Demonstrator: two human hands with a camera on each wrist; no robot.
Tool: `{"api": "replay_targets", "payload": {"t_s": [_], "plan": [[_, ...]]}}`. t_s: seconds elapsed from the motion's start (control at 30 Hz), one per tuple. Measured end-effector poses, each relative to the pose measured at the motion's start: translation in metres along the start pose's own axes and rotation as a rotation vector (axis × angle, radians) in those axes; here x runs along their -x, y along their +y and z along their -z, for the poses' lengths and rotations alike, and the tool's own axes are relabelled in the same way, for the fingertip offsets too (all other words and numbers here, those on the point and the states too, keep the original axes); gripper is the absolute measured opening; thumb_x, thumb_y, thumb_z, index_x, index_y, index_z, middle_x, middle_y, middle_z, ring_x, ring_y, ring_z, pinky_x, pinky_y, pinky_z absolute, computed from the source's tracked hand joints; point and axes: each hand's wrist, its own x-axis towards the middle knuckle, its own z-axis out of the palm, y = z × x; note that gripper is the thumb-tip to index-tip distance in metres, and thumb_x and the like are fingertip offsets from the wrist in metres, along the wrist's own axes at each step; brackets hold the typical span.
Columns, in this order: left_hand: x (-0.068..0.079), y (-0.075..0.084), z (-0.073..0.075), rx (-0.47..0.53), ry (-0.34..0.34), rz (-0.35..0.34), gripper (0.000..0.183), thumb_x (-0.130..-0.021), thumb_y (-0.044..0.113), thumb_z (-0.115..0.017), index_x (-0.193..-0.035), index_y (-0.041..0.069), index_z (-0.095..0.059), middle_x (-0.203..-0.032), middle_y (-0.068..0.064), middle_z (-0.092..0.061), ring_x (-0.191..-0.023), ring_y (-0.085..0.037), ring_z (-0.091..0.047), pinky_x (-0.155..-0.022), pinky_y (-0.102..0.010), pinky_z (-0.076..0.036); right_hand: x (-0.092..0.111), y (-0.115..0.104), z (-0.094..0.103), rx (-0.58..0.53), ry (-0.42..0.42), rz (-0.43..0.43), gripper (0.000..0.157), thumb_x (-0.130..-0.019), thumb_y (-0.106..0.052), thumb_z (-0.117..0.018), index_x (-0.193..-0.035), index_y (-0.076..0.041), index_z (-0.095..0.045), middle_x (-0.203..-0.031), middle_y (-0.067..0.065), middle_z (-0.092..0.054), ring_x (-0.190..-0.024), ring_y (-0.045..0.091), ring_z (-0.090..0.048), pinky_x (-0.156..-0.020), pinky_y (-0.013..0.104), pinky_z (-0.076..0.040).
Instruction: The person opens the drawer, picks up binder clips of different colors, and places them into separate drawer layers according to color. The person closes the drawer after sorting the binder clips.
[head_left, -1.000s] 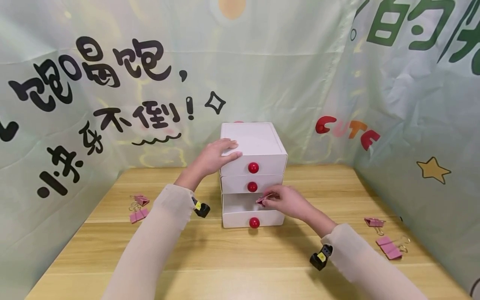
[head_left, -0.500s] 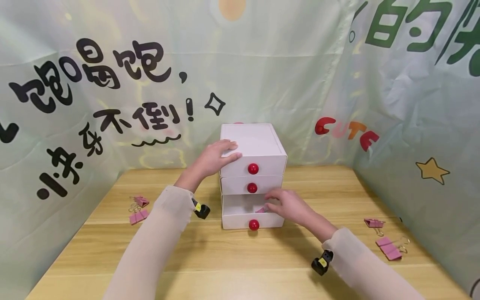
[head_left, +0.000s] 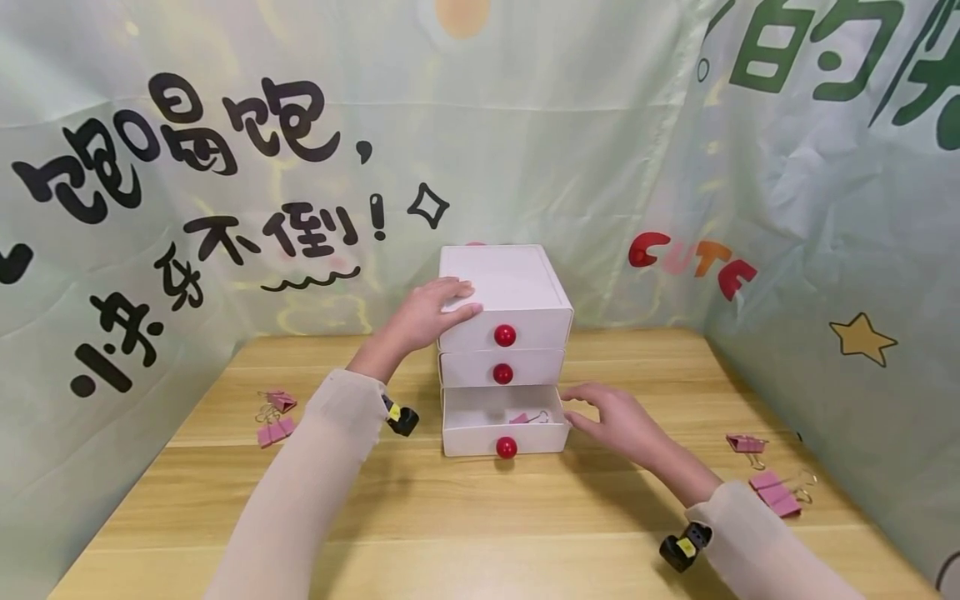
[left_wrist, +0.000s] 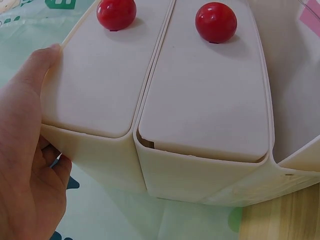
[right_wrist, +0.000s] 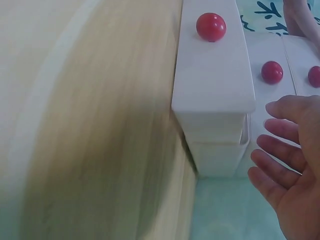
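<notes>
A white drawer unit [head_left: 507, 279] with red round knobs stands on the table, its bottom drawer [head_left: 465, 442] pulled out. Inside that drawer lies a pink binder clip [head_left: 521, 418] with wire handles; a pink corner of it shows in the left wrist view. My left hand [head_left: 430, 315] rests on the unit's top at the left front edge. Just right of the drawer, my right hand [head_left: 618, 425] holds nothing, its fingers apart and slightly bent. The right wrist view shows those fingers [right_wrist: 277, 150] beside the drawer; whether they touch it I cannot tell.
Pink binder clips [head_left: 276, 431] lie on the wooden table [head_left: 465, 525] at the left. More pink binder clips [head_left: 776, 493] are at the right, near my right sleeve [head_left: 757, 533]. A printed cloth [head_left: 525, 125] hangs behind and at the sides.
My right hand has let go of the binder clip in the bottom drawer and moved right, out of the drawer. My left hand has stayed on the unit.
</notes>
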Motion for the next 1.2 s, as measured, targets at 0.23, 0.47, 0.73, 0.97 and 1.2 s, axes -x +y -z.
{"api": "replay_targets", "payload": {"t_s": [0.23,0.47,0.73,0.97,1.2], "plan": [[0.001,-0.001,0.0,0.003,0.005,0.002,0.063,-0.095,0.057,-0.052,-0.143,0.017,-0.052,-0.153,-0.006,-0.04,-0.144,-0.025,-0.027,-0.117,-0.048,-0.02,0.021,0.013,0.013,0.059,-0.003,-0.021,0.03,-0.09,-0.022,-0.072,-0.116,-0.008,-0.069,-0.117,0.01,-0.068,-0.109,0.032,-0.063,-0.09,0.053,-0.05],[0.002,-0.003,0.001,0.009,0.004,0.005,0.063,-0.095,0.058,-0.052,-0.142,0.017,-0.053,-0.153,-0.005,-0.04,-0.144,-0.025,-0.027,-0.117,-0.048,-0.02,0.042,0.03,0.032,0.096,0.008,-0.068,0.032,-0.09,-0.021,-0.072,-0.118,-0.005,-0.068,-0.118,0.016,-0.067,-0.109,0.039,-0.061,-0.089,0.057,-0.049],[0.003,-0.003,0.001,0.01,0.002,0.015,0.063,-0.094,0.059,-0.052,-0.143,0.017,-0.053,-0.153,-0.005,-0.04,-0.144,-0.025,-0.026,-0.117,-0.049,-0.02,0.062,0.057,0.051,0.172,-0.004,-0.199,0.035,-0.091,-0.023,-0.07,-0.119,-0.002,-0.066,-0.118,0.022,-0.065,-0.105,0.044,-0.061,-0.082,0.059,-0.049],[0.001,-0.003,0.001,0.011,-0.002,0.006,0.064,-0.095,0.058,-0.052,-0.143,0.017,-0.052,-0.153,-0.005,-0.04,-0.144,-0.025,-0.026,-0.117,-0.05,-0.019,0.081,0.088,0.064,0.252,-0.057,-0.36,0.046,-0.095,-0.036,-0.064,-0.12,0.003,-0.064,-0.116,0.028,-0.064,-0.101,0.049,-0.06,-0.077,0.062,-0.048],[0.0,-0.001,0.001,0.011,-0.007,0.01,0.063,-0.095,0.058,-0.052,-0.143,0.017,-0.052,-0.153,-0.005,-0.039,-0.145,-0.025,-0.026,-0.117,-0.05,-0.019,0.094,0.111,0.085,0.327,-0.103,-0.506,0.062,-0.095,-0.049,-0.058,-0.119,0.008,-0.062,-0.115,0.034,-0.061,-0.094,0.053,-0.058,-0.071,0.063,-0.046]]}}
